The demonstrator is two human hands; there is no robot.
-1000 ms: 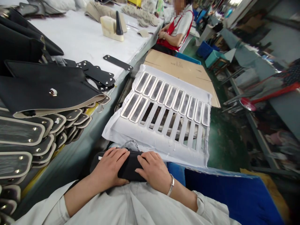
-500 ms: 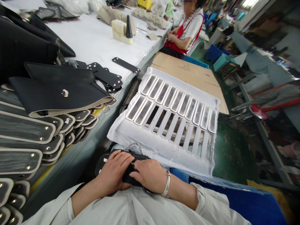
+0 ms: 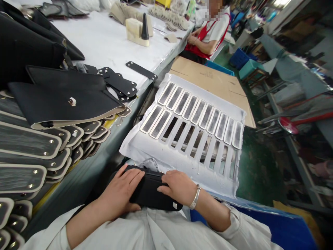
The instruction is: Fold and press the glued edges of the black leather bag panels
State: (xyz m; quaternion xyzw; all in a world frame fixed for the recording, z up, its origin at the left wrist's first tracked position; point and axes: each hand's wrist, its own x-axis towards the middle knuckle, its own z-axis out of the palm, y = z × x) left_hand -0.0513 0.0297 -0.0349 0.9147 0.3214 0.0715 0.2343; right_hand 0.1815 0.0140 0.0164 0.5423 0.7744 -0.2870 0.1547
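Observation:
Both my hands rest on a long black leather strap piece [image 3: 152, 194] lying across my lap. My left hand [image 3: 121, 192] lies flat on its left end with fingers stretched out. Curled fingers of my right hand [image 3: 179, 186], which wears a silver bracelet, press on the strap's upper right edge. A small metal rivet shows at the strap's right end. Just beyond my hands stands a white slotted board [image 3: 182, 159] with rows of cream-edged grey strips [image 3: 197, 113] laid in it; its near row is partly bare slots.
At left, a grey-edged table [image 3: 104, 38] carries stacked riveted straps [image 3: 39, 149], a black bag flap [image 3: 65, 104] and small black pieces [image 3: 119, 83]. Cardboard [image 3: 208, 78] lies beyond the board. A person in a red apron [image 3: 208, 33] works at the far end. Blue bin [image 3: 273, 229] at right.
My right hand slid from the middle of the strap toward its right end, uncovering more black leather between my hands. My left hand stayed flat on the left end. The view shifted slightly.

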